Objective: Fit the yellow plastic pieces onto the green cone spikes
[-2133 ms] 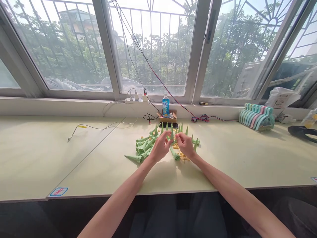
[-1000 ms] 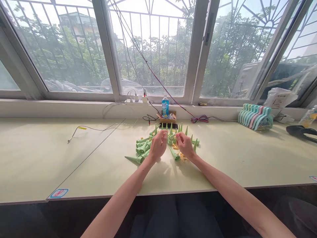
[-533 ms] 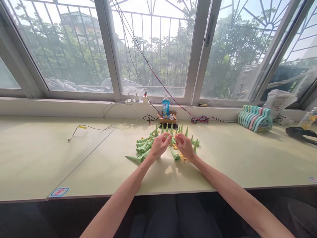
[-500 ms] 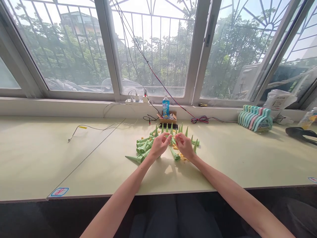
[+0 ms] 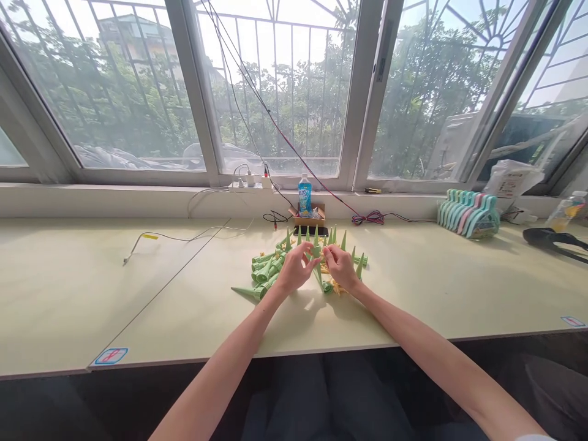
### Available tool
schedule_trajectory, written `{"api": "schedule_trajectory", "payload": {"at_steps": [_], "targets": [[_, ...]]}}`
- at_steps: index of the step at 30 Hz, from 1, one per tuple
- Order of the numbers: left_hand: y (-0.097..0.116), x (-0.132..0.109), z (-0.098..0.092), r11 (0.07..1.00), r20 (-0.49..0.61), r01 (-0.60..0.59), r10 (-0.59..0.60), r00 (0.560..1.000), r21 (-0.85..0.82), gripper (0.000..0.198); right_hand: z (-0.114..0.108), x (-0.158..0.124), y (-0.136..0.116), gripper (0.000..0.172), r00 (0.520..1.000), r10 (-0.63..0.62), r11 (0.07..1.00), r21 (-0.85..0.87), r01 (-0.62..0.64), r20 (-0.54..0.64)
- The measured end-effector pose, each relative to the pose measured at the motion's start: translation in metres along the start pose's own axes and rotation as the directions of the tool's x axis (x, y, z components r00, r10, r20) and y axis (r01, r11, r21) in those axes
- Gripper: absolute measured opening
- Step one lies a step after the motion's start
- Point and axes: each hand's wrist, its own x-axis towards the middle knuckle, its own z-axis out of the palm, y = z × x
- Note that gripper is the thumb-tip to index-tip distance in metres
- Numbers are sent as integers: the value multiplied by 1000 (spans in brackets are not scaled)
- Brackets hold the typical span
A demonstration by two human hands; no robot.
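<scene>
The left hand (image 5: 294, 274) and right hand (image 5: 342, 269) are pinching one pale green plastic cone (image 5: 316, 250) in narrowed fingers, holding it just above the heap of green cones (image 5: 266, 269) on the pale surface (image 5: 184, 294), where both sets of fingertips can meet on it.

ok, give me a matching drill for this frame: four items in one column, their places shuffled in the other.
Items:
1 bottle
2 hanger stack
3 white cable
4 held green cone

Places:
A far right
B left side
C between the fingertips of left hand and right hand
D back middle, by the sill

Pairs: 1-D, 2-A, 3-B, 4-C
</scene>
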Motion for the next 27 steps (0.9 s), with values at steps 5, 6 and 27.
{"api": "schedule_trajectory", "payload": {"at_steps": [5,6,27], "targets": [[-4,0,1,997,3,-68,68,998,27,16,3,0,0,40,1000,-19,1000,-1,19,-2],[-4,0,1,997,1,-77,77,997,31,15,3,0,0,40,1000,-20,1000,2,20,-2],[12,2,-6,922,76,346,-337,938,-176,77,3,-4,-5,35,1000,-13,999,53,13,-2]]}}
